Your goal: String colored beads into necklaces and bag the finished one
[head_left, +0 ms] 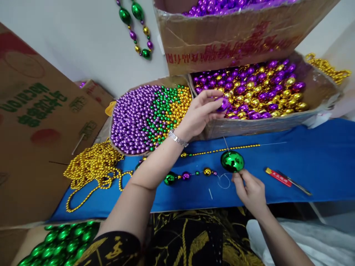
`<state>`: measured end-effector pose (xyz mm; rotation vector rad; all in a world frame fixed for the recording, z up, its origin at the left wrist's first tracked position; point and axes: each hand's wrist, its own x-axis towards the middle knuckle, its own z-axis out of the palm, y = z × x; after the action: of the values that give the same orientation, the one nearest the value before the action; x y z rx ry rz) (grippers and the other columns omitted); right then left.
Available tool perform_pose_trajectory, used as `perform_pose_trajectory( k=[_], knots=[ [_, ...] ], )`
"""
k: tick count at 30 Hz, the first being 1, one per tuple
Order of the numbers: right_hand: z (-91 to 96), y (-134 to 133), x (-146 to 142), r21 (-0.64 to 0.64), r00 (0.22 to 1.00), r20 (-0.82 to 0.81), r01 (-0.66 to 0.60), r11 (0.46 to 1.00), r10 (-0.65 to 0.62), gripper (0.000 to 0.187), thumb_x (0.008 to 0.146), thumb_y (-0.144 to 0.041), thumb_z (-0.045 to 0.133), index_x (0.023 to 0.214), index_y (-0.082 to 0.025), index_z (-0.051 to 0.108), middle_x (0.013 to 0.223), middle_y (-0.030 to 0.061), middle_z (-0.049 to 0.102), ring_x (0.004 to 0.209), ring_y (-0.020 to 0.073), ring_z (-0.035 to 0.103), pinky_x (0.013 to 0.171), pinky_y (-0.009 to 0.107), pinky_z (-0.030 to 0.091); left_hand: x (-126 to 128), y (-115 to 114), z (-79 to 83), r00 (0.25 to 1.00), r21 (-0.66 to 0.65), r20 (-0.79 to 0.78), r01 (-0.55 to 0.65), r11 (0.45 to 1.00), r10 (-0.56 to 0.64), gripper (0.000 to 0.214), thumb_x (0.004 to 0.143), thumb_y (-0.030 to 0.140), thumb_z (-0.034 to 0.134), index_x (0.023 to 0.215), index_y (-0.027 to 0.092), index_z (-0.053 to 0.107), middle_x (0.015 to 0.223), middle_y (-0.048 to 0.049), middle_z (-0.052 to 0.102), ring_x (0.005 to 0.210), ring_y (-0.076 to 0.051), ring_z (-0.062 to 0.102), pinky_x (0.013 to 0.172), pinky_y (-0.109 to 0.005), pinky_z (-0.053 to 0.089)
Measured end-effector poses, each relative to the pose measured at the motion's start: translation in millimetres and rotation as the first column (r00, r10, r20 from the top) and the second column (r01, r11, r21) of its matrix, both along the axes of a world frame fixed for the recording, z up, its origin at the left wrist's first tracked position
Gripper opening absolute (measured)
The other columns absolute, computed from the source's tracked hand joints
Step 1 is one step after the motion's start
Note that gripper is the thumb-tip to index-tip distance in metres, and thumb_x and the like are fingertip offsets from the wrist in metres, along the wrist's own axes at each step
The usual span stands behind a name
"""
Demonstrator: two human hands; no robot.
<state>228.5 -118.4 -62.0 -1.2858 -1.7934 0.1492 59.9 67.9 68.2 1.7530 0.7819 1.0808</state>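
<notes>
My left hand pinches a shiny purple bead at the front edge of a box of purple and gold beads. Below it, my right hand has its thumb and fingers closed at the underside of a large green bead. A thin strand sticks up from the top of this bead. Left of it, on the blue cloth, lies a partly strung necklace with a green bead, a purple bead and a gold bead. Behind runs a string of small gold beads.
A box of small purple, green and gold beads stands left of centre. Gold bead chains heap beside a tall carton. A red-and-yellow packet and a pen-like tool lie at right. Big green beads fill a box below.
</notes>
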Motion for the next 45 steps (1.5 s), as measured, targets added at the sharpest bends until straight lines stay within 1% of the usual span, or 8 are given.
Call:
perform_pose_trajectory(
  k=[7, 12, 17, 23, 27, 32, 39, 45],
  knots=[
    [6.0, -10, -21, 0.024, 0.999, 0.038, -0.028, 0.999, 0.027, 0.011, 0.094, -0.019, 0.052, 0.089, -0.02, 0.061, 0.067, -0.0001, 0.066, 0.057, 0.0114, 0.062, 0.061, 0.023, 0.047, -48, -65, -42.2, 0.974, -0.357, 0.214, 0.001, 0.934, 0.08, 0.025, 0.098, 0.036, 0.046, 0.109, 0.017, 0.057, 0.107, -0.0107, 0.068, 0.104, -0.021, 0.068, 0.09, -0.039, 0.059],
    [10.1, -14, -35, 0.04, 0.993, 0.081, -0.085, 0.996, 0.082, 0.008, 0.093, -0.014, 0.054, 0.091, -0.018, 0.061, 0.072, 0.0009, 0.067, 0.061, 0.011, 0.063, 0.064, 0.022, 0.047, -64, -86, -49.7, 0.888, -0.555, 0.376, -0.013, 0.832, 0.265, 0.013, 0.093, 0.025, 0.056, 0.102, 0.016, 0.058, 0.106, -0.0084, 0.069, 0.105, -0.019, 0.067, 0.095, -0.042, 0.057],
    [8.8, -14, -47, 0.03, 0.986, 0.11, -0.132, 0.991, 0.128, 0.009, 0.094, -0.015, 0.053, 0.093, -0.018, 0.062, 0.079, 0.0028, 0.071, 0.066, 0.0123, 0.067, 0.066, 0.022, 0.049, -75, -96, -52.0, 0.862, -0.545, 0.427, 0.004, 0.838, 0.273, 0.015, 0.089, 0.027, 0.061, 0.101, 0.017, 0.06, 0.105, -0.0068, 0.067, 0.101, -0.018, 0.067, 0.099, -0.043, 0.054],
    [6.9, -9, -52, -0.014, 0.981, 0.119, -0.152, 0.988, 0.152, 0.013, 0.094, -0.019, 0.051, 0.094, -0.019, 0.064, 0.078, 0.0026, 0.072, 0.063, 0.0123, 0.066, 0.062, 0.024, 0.049, -82, -100, -54.9, 0.786, -0.611, 0.503, 0.029, 0.791, 0.36, 0.017, 0.083, 0.022, 0.068, 0.097, 0.017, 0.061, 0.095, -0.0042, 0.067, 0.093, -0.016, 0.067, 0.099, -0.042, 0.053],
    [12.1, -9, -57, -0.045, 0.982, 0.097, -0.157, 0.987, 0.161, 0.013, 0.095, -0.021, 0.051, 0.092, -0.02, 0.064, 0.074, 0.0014, 0.071, 0.059, 0.0121, 0.065, 0.059, 0.023, 0.048, -81, -107, -60.4, 0.799, -0.538, 0.512, 0.012, 0.843, 0.316, 0.031, 0.077, 0.028, 0.076, 0.101, 0.019, 0.058, 0.098, -0.0024, 0.064, 0.094, -0.015, 0.066, 0.094, -0.04, 0.055],
    [16.2, -11, -63, -0.144, 0.986, 0.067, -0.139, 0.98, 0.15, 0.017, 0.098, -0.026, 0.047, 0.09, -0.021, 0.062, 0.066, -0.0006, 0.068, 0.049, 0.0109, 0.06, 0.053, 0.022, 0.045, -75, -121, -73.2, 0.836, -0.371, 0.464, -0.117, 0.921, 0.293, 0.045, 0.067, 0.026, 0.084, 0.102, 0.022, 0.056, 0.105, -0.0012, 0.063, 0.096, -0.014, 0.063, 0.092, -0.035, 0.054],
    [11.3, -10, -61, -0.041, 0.98, 0.124, -0.153, 0.987, 0.157, 0.015, 0.097, -0.021, 0.048, 0.093, -0.019, 0.062, 0.075, 0.0018, 0.071, 0.059, 0.0119, 0.065, 0.06, 0.022, 0.047, -77, -124, -78.6, 0.803, -0.446, 0.5, -0.083, 0.891, 0.325, 0.045, 0.064, 0.023, 0.087, 0.099, 0.02, 0.058, 0.098, -0.0013, 0.064, 0.09, -0.012, 0.063, 0.087, -0.031, 0.053],
    [5.2, -7, -58, 0.025, 0.972, 0.192, -0.142, 0.989, 0.135, 0.016, 0.096, -0.019, 0.049, 0.097, -0.019, 0.065, 0.078, 0.003, 0.073, 0.062, 0.0128, 0.067, 0.063, 0.023, 0.049, -77, -125, -84.1, 0.806, -0.433, 0.464, -0.157, 0.888, 0.369, 0.046, 0.062, 0.025, 0.088, 0.096, 0.02, 0.058, 0.096, -0.0009, 0.064, 0.086, -0.011, 0.062, 0.082, -0.027, 0.051]
  ],
)
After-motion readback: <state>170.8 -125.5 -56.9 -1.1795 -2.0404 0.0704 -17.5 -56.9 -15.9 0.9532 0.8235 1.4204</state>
